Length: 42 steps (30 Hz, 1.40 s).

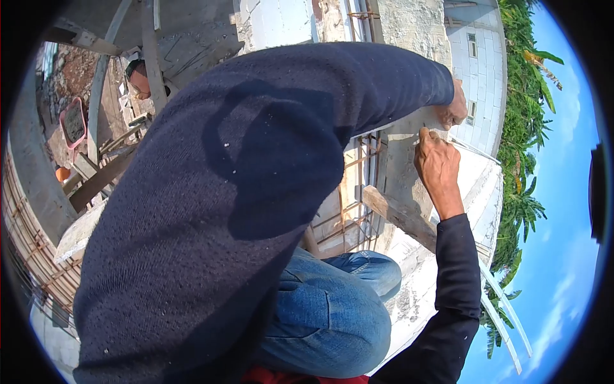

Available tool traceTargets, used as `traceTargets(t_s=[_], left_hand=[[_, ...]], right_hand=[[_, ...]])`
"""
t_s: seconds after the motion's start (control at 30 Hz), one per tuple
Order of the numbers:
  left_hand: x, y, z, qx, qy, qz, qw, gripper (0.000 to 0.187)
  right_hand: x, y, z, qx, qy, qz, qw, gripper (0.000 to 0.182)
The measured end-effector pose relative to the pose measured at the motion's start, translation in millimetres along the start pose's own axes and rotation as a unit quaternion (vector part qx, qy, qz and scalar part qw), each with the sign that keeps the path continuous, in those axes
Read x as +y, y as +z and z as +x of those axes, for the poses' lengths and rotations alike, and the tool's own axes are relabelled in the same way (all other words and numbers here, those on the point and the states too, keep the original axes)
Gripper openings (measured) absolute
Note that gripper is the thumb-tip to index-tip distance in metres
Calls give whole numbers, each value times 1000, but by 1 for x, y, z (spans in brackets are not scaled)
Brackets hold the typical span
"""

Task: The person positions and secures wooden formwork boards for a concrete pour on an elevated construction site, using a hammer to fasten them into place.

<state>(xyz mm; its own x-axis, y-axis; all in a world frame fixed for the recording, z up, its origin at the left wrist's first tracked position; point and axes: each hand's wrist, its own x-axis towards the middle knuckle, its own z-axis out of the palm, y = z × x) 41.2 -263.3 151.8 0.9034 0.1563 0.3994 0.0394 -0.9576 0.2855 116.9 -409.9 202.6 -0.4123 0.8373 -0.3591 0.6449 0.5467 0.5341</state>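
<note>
Sleeve: dark left arm (243, 192) filled the foreground.
Left hand (456, 105): curled against the concrete column (409, 166).
Right hand (438, 165): just below, fingers pinching something too small to tell.
Plank (400, 216): beneath both hands.

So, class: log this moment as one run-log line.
left hand: on grey concrete column | right hand: against column, fingers closed | rusty rebar cage: beside

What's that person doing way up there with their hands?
A person in a dark blue sweater and jeans crouches high up on a building site. Both hands meet at the top of a rough concrete column. The left hand grips its upper edge, while the right hand pinches something thin and pale against it; what it is cannot be told. A wooden plank is fixed across the column, rusty steel bars stand beside it, and another person is down below.
</note>
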Motion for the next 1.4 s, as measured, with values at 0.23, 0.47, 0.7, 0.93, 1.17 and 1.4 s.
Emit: traceTargets(t_s=[0.23,0.47,0.7,0.93,1.17,1.4], left_hand=[[-2,1,3,-21,-12,-21,1000,27],[0,-1,-1,-27,-10,-20,999,30],[18,23,-30,364,-76,64,926,30],[-39,82,-62,495,-437,-650,377,62],[-51,72,-56,515,-233,-773,288,76],[-7,95,-46,500,-281,-765,293,68]], right_hand=[[20,-58,-75,137,280,189,931,26],[15,28,-88,120,292,233,920,24],[15,62,-93,167,354,312,866,30],[32,12,-109,177,362,316,859,29],[31,20,-114,242,366,304,846,26],[33,37,-164,198,367,351,839,26]])
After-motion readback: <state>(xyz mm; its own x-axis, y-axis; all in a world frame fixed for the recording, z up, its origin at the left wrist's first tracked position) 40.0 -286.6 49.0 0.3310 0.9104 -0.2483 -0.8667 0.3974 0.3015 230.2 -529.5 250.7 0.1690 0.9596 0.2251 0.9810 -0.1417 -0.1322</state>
